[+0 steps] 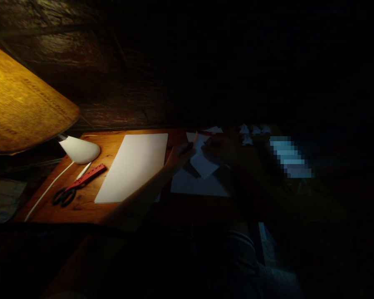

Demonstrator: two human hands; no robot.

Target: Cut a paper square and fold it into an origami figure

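Both hands are in the dim middle of the wooden table. My left hand [183, 153] is closed on the left edge of a piece of white paper [207, 165], which has a raised, warm-lit edge near the fingers. On the other side, my right hand [220, 148] pinches the same paper near its upper right; deep shadow hides most of those fingers. The held paper is tilted above a larger white sheet [187, 186] lying on the table, and casts a shadow on it.
Left of my forearm lies a bright white paper stack [137, 166]. Beyond it are black-handled scissors [64, 197], a red perforated strip [93, 173] and a white lamp base [81, 150] with its cord. Several small folded paper pieces [246, 135] and a glowing blurred screen [289, 158] are right.
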